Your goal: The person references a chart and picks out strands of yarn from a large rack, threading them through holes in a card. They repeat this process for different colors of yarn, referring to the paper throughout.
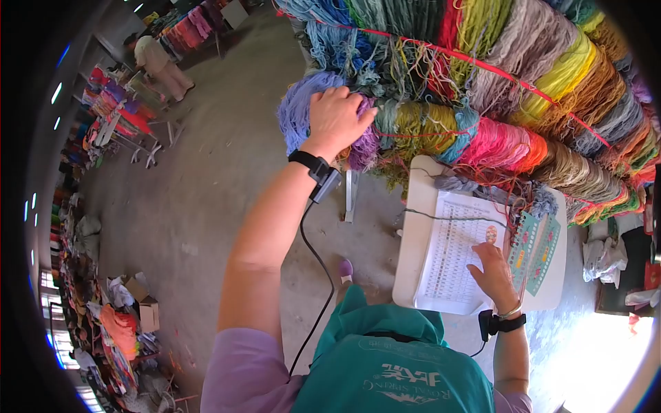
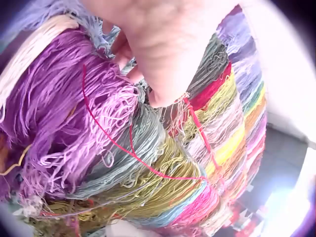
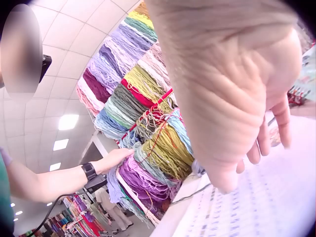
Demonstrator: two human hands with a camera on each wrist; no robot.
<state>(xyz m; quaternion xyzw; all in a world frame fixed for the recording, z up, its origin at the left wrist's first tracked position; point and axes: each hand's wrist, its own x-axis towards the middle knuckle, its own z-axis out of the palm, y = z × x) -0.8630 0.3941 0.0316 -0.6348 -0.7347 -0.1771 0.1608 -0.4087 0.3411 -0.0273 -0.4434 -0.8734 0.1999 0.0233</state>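
My left hand (image 1: 334,124) rests on the end of a row of hanging yarn skeins, over periwinkle yarn (image 1: 295,110) and purple yarn (image 1: 365,151). In the left wrist view, its thumb and bent fingertips lie among grey-blue strands beside the purple skein (image 2: 54,84). A thin red cord (image 2: 113,143) crosses these skeins. My right hand (image 1: 494,275) is over a printed sheet (image 1: 447,255) with rows of small text, its fingers loosely extended. The sheet lies on a white board (image 1: 407,255). To the right of that hand are green punched cards (image 1: 533,251) with short threads.
More skeins in many colours (image 1: 537,62) hang in rows above, with a red strip (image 1: 475,62) across them. A grey-green thread (image 1: 447,218) runs over the sheet. Another person (image 1: 162,65) stands far left near yarn racks. Cardboard boxes (image 1: 144,306) and bundles line the left wall.
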